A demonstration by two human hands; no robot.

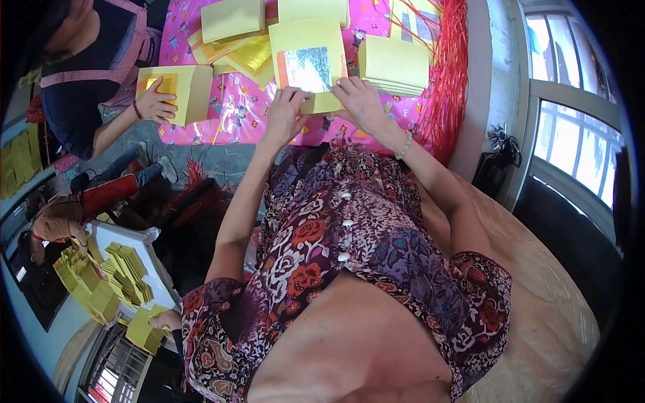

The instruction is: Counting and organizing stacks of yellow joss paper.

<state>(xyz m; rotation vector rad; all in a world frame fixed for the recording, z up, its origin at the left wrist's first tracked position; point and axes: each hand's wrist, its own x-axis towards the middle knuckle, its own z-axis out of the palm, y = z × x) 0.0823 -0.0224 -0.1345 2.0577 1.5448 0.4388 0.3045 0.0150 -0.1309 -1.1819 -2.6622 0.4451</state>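
Observation:
A yellow paper sheet [306, 35] with a shiny silver foil square [309, 67] edged in orange lies before me on the pink patterned table cover [235, 111]. My left hand [286, 115] grips its lower left corner and my right hand [361, 102] its lower right corner. Between them, the near edge of the sheet shows as a plain yellow strip, apparently folded over. The thumbs are partly hidden. Beyond the sheet and to its right sit stacks of yellow paper [395, 62]; loose gold-foil sheets [255, 55] are spread on its left.
Red plastic strands [451, 80] hang over the table's right end, beside a wall and window [578, 134]. At left, a co-worker's hand [156, 102] rests on a yellow paper stack [196, 94]. Farther left, people handle yellow bundles [124, 269] on a white table [144, 238].

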